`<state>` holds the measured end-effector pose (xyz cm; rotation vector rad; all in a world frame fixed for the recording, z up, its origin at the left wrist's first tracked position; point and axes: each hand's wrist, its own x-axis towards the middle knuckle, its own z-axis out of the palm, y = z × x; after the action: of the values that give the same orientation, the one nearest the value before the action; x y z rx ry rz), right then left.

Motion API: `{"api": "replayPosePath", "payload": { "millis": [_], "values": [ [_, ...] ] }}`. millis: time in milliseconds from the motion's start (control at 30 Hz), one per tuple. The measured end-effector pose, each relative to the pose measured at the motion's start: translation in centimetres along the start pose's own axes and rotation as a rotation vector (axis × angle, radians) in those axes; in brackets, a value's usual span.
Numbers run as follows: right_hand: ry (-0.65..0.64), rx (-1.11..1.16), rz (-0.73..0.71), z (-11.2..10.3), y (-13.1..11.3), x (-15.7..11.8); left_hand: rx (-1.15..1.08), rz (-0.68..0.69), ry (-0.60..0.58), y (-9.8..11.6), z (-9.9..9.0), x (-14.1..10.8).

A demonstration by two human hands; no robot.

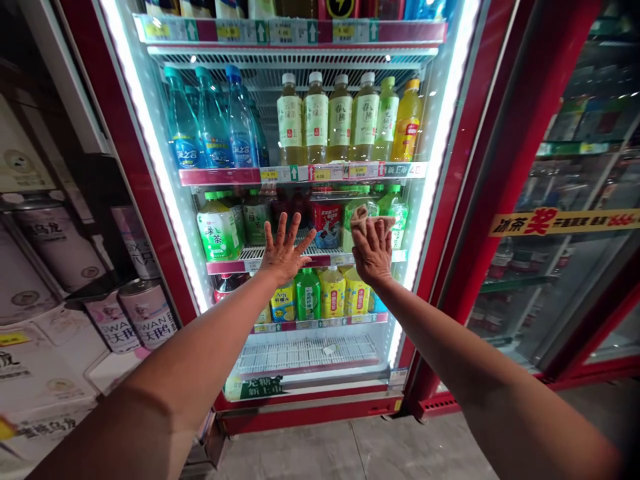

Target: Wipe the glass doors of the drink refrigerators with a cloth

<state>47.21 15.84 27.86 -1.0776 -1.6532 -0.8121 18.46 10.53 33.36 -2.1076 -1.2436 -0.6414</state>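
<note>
Both my arms reach forward to a lit, red-framed drinks cooler [310, 408], apparently against its glass front. My left hand [284, 252] has its fingers spread, palm toward the cooler, and holds nothing. Under the fingers of my right hand [373, 253] is a crumpled light-brown cloth [361, 220], pressed flat toward the glass. Behind the hands, green tea bottles [219, 230] and a red carton [327, 223] stand on a middle shelf. Part of that shelf is hidden by my hands.
Blue bottles [217, 123] and pale-labelled tea bottles [316, 120] line the shelf above. Yellow drinks [333, 293] stand lower down. Cans [145, 313] and cartons are stacked at the left. Another red-framed cooler [500, 320] is at the right, over grey floor tiles [320, 453].
</note>
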Motion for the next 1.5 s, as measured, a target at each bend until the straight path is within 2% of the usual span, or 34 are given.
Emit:
{"api": "replayPosePath", "payload": {
  "millis": [67,133,200,267,300,333,400,467,533,633,733,800,933,1000,1133,1200,1267,1367,1433,1500],
  "values": [
    [-0.102,0.007,-0.135,-0.5,0.4,-0.1,-0.007,0.017,0.02,-0.1,0.2,-0.1],
    [-0.109,0.014,-0.136,-0.5,0.9,0.3,-0.01,0.034,0.041,-0.2,0.5,-0.1],
    [0.0,0.017,0.017,0.1,0.4,1.2,-0.003,0.05,0.056,-0.3,0.7,-0.2],
    [0.138,0.01,0.188,1.0,-1.1,1.7,0.011,0.063,0.068,-0.4,0.9,-0.2],
    [0.168,0.006,0.216,1.4,-2.1,1.7,0.017,0.067,0.071,-0.4,0.9,-0.2],
    [0.152,0.003,0.181,1.6,-3.1,1.5,0.021,0.067,0.073,-0.3,0.9,-0.2],
    [0.044,0.009,0.007,1.5,-4.6,0.7,0.029,0.06,0.069,-0.2,0.9,-0.2],
    [-0.048,0.01,-0.155,1.1,-4.9,-0.1,0.033,0.056,0.064,0.0,0.9,-0.2],
    [-0.07,0.011,-0.234,0.7,-4.4,-0.2,0.033,0.054,0.065,0.1,0.9,-0.3],
    [0.021,0.02,-0.132,0.9,-3.9,0.7,0.024,0.062,0.072,0.2,0.9,-0.4],
    [0.124,0.021,0.014,1.5,-5.0,1.6,0.02,0.083,0.077,0.1,0.9,-0.7],
    [0.081,0.018,-0.071,1.4,-5.8,1.6,0.033,0.1,0.085,0.0,0.8,-0.8],
    [-0.09,0.008,-0.386,0.3,-5.7,1.9,0.082,0.125,0.106,-0.5,0.5,-1.2],
    [-0.058,-0.001,-0.353,0.0,-5.5,2.8,0.102,0.141,0.101,-0.9,0.4,-1.4],
    [0.118,-0.013,-0.104,0.6,-6.9,4.5,0.135,0.184,0.084,-2.0,0.2,-1.7],
    [0.092,-0.013,-0.16,0.9,-8.1,4.4,0.149,0.206,0.079,-2.6,0.1,-1.9],
    [0.009,-0.019,-0.297,0.9,-8.8,4.2,0.165,0.232,0.07,-3.2,-0.1,-2.2],
    [-0.094,-0.02,-0.451,0.2,-8.5,4.4,0.191,0.25,0.075,-4.2,-0.2,-3.1],
    [-0.113,-0.014,-0.486,-0.2,-8.0,5.3,0.199,0.245,0.096,-5.0,-0.1,-3.9],
    [-0.076,-0.003,-0.449,-0.2,-8.1,6.3,0.198,0.236,0.131,-5.9,0.1,-4.7]
  ]
}}
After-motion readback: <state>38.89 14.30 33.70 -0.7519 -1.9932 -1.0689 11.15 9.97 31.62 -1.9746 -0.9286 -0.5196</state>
